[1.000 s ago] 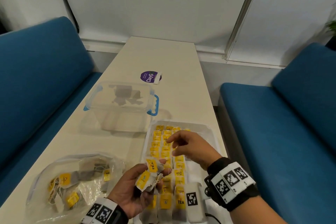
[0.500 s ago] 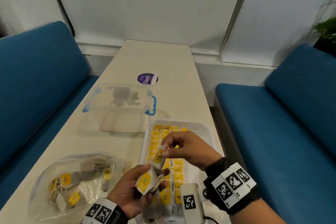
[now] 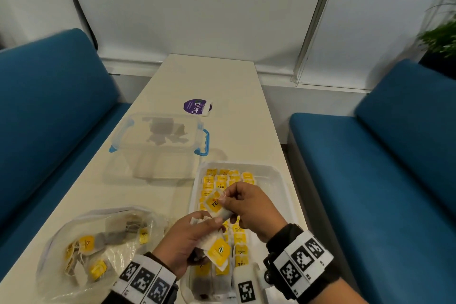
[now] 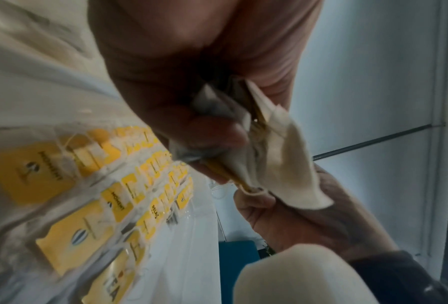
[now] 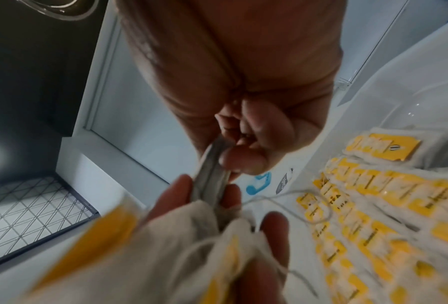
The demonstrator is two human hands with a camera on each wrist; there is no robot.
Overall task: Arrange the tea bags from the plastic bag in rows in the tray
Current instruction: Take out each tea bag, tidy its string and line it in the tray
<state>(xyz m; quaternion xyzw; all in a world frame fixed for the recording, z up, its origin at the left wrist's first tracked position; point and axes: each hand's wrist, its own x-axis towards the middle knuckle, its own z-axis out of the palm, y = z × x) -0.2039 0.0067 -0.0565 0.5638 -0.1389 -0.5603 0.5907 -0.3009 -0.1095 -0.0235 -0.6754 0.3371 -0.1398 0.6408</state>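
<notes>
The white tray [image 3: 283, 187] at the table's near right holds several rows of yellow-tagged tea bags [image 3: 222, 177]. Above it my right hand [image 3: 249, 205] pinches one tea bag [image 3: 214, 203] by its yellow tag end. My left hand [image 3: 187, 242], just below and left, grips a small bunch of tea bags [image 3: 217, 250]. In the left wrist view the bunch [image 4: 282, 148] sits between my fingers over the rows [image 4: 129, 185]. The right wrist view shows the pinched bag [image 5: 212, 174] edge-on above the rows [image 5: 373, 197]. The clear plastic bag [image 3: 98, 247] with more tea bags lies at near left.
A clear lidded box [image 3: 160, 140] with blue clips stands behind the tray. A purple round sticker [image 3: 196, 107] lies farther back on the cream table [image 3: 209, 76]. Blue sofas flank the table on the left [image 3: 49, 111] and right [image 3: 394, 168].
My right hand came back from the tray's rows, took one tea bag from the bunch in my left hand and lifted it. The left hand turned slightly with its bunch.
</notes>
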